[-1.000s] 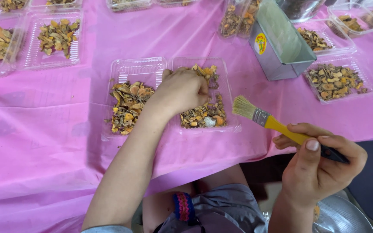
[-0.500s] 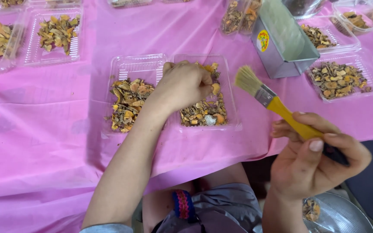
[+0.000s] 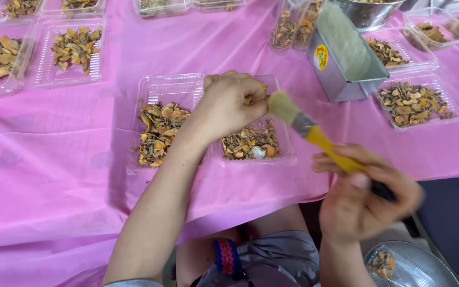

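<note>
Left hand (image 3: 229, 106) pinches a dried piece over the tray (image 3: 168, 85); right hand (image 3: 365, 199) grips a brush (image 3: 306, 127), bristles touching it.

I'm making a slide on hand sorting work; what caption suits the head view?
Left hand holds a dried piece over a clear tray while the right hand brings a yellow-handled brush to it.

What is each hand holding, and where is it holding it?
The right hand holds a paintbrush by its yellow handle. The left hand pinches a small dried piece over the clear tray; exactly where it holds it is hidden.
</note>
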